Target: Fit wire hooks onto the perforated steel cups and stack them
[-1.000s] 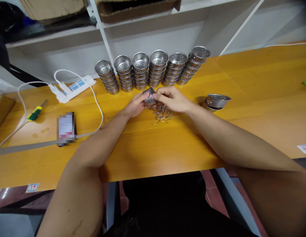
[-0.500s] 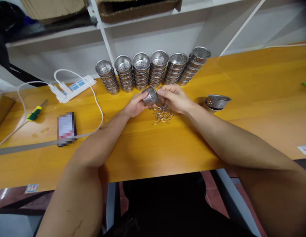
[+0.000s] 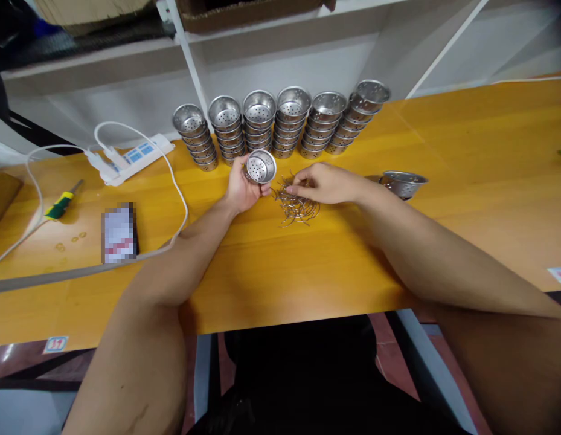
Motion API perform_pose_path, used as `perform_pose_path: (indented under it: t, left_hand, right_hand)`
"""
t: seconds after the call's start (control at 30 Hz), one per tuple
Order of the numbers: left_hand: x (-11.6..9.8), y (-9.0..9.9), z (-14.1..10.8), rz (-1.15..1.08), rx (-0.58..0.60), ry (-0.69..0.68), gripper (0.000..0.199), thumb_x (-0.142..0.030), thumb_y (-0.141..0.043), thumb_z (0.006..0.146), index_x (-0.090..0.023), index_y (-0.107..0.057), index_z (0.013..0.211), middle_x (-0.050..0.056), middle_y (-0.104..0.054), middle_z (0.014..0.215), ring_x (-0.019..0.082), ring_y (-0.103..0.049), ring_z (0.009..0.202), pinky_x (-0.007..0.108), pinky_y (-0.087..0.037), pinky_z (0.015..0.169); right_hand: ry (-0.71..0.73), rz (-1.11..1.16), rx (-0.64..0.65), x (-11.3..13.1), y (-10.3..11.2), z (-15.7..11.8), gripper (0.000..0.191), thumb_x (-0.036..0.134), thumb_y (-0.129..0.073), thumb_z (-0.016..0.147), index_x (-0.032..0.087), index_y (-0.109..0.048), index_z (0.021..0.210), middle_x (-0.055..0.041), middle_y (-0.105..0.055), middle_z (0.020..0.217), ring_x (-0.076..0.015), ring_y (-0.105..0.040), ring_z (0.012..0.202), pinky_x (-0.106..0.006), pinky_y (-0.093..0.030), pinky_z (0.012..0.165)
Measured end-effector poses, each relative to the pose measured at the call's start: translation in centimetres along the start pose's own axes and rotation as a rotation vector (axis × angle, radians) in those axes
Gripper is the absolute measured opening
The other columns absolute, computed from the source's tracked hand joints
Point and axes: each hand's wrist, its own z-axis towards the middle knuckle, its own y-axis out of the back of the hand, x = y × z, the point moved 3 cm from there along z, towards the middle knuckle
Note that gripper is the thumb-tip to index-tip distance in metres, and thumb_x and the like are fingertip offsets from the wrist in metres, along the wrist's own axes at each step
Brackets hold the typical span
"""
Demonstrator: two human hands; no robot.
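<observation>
Here, left hand [image 3: 242, 188] curled round metal cup [image 3: 261, 168]; right hand [image 3: 324, 182], fingers bent, at wire pile [image 3: 301, 209], hold unclear.

Toward the person from the tangled heap of thin, curved silver wires [image 3: 301, 209], the smooth orange-yellow wooden tabletop [image 3: 280, 272] offers free passage between the two bare forearms. Above the heap's right side, the right hand [image 3: 326, 183] blocks a straight descent. Just left of the heap, the left hand [image 3: 242, 190], holding a small round perforated silver metal cup [image 3: 261, 167], fills the way. Behind the heap, six upright stacks of similar cups [image 3: 293, 124] leave only a narrow strip. Well right of it, a wide-rimmed perforated silver cup [image 3: 403, 184] obstructs, with broad free wood beyond.
</observation>
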Motion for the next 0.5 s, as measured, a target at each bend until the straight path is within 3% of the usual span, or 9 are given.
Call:
perform_pose_path:
  t: [0.07,0.13,0.2,0.23,0.3,0.37,0.43,0.5]
  left_hand:
    - [0.5,-0.3,0.1,0.034,-0.007,0.027,0.085,-0.102,-0.056,0.117,-0.025,-0.085,0.137,0.006,-0.077,0.081,0.024,-0.078,0.069,0.039,-0.062,0.062]
    - [1.1,-0.7,0.2,0.066,-0.008,0.028,0.084,-0.103,-0.06,0.117,-0.026,-0.087,0.136,0.007,-0.08,0.085,0.028,-0.086,0.08,0.038,-0.066,0.067]
    - [1.7,-1.3,0.0,0.089,0.0,-0.003,0.079,-0.101,-0.069,0.117,-0.027,-0.087,0.137,0.008,-0.086,0.096,0.032,-0.093,0.099,0.039,-0.072,0.078]
    - [1.8,-1.5,-0.2,0.1,0.009,-0.023,0.075,-0.098,-0.076,0.115,-0.028,-0.087,0.136,0.008,-0.089,0.102,0.033,-0.094,0.106,0.039,-0.073,0.083]
    - [1.9,-1.8,-0.7,0.133,0.038,-0.055,0.068,-0.092,-0.087,0.112,-0.028,-0.088,0.133,0.008,-0.09,0.108,0.031,-0.093,0.108,0.038,-0.072,0.085]
    - [1.7,-1.8,-1.2,0.18,0.068,-0.053,0.066,-0.091,-0.089,0.112,-0.027,-0.087,0.128,0.008,-0.089,0.104,0.027,-0.091,0.095,0.034,-0.067,0.078]
    - [1.3,-1.8,-1.5,0.22,0.083,-0.023,0.068,-0.093,-0.083,0.115,-0.026,-0.087,0.127,0.01,-0.091,0.106,0.023,-0.086,0.083,0.032,-0.062,0.071]
    - [0.9,-1.9,-1.5,0.241,0.075,0.011,0.073,-0.096,-0.077,0.117,-0.025,-0.085,0.129,0.013,-0.095,0.117,0.02,-0.083,0.078,0.03,-0.059,0.067]
  right_hand:
    - [0.013,-0.107,-0.13,0.3,-0.5,-0.1,0.059,0.085,-0.091,0.113,0.025,-0.09,0.11,-0.0065,-0.083,0.094,-0.0246,-0.072,0.081,-0.045,-0.066,0.083]
    - [0.049,-0.153,-0.274,1.1,-1.3,-0.2,0.076,0.085,-0.097,0.107,0.025,-0.088,0.152,-0.018,-0.088,0.137,-0.0393,-0.085,0.119,-0.06,-0.074,0.11]
    - [0.108,-0.163,-0.328,1.8,-2.3,0.0,0.105,0.084,-0.101,0.103,0.024,-0.072,0.183,-0.0248,-0.077,0.169,-0.051,-0.078,0.154,-0.073,-0.067,0.135]
    - [0.136,-0.162,-0.321,2.1,-2.7,0.1,0.11,0.083,-0.102,0.103,0.024,-0.066,0.189,-0.0254,-0.072,0.176,-0.0536,-0.073,0.163,-0.076,-0.062,0.142]
    - [0.17,-0.162,-0.292,2.8,-3.0,0.3,0.105,0.078,-0.101,0.106,0.026,-0.066,0.189,-0.0237,-0.072,0.176,-0.0544,-0.071,0.166,-0.078,-0.059,0.146]
    - [0.175,-0.178,-0.283,3.4,-1.9,0.2,0.097,0.077,-0.103,0.107,0.028,-0.071,0.183,-0.0212,-0.075,0.17,-0.0521,-0.074,0.161,-0.076,-0.063,0.143]
    - [0.158,-0.207,-0.307,4.1,0.8,-0.6,0.099,0.081,-0.104,0.106,0.029,-0.071,0.184,-0.0208,-0.075,0.172,-0.0496,-0.075,0.157,-0.072,-0.067,0.139]
    - [0.12,-0.229,-0.39,4.3,5.2,-2.0,0.11,0.088,-0.103,0.106,0.03,-0.064,0.19,-0.0243,-0.071,0.18,-0.0466,-0.079,0.151,-0.067,-0.072,0.13]
